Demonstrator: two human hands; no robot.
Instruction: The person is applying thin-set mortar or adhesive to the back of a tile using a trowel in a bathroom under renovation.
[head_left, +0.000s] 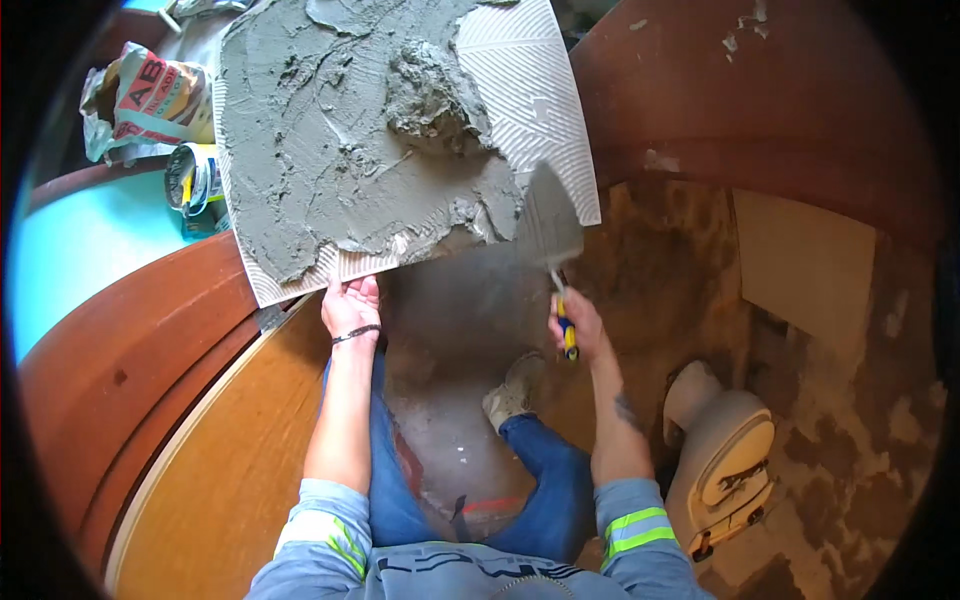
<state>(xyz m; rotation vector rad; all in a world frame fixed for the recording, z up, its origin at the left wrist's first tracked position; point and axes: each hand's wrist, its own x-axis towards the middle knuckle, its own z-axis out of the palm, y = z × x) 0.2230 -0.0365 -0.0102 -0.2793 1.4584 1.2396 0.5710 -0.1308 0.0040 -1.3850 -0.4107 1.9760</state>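
Note:
A large white tile [545, 115] with a ribbed back lies in front of me, mostly coated in wet grey mortar [300, 170]. A thick lump of mortar [425, 90] sits right of its middle, and bare ribs show along the right side and the lower left corner. My left hand [350, 308] grips the tile's near edge, fingers curled under it. In my right hand [585, 325] is a trowel [550, 220] with a yellow and blue handle. Its mortar-smeared blade points away from me, over the tile's near right edge; contact cannot be told.
At the far left stand an opened bag [150, 100] and a small bucket [196, 180]. A turquoise surface [105, 240] lies nearer, beside reddish-brown woodwork [160, 315] and a wooden door [225, 440]. On my right is a toilet [725, 450], with a pale panel [805, 255] beyond.

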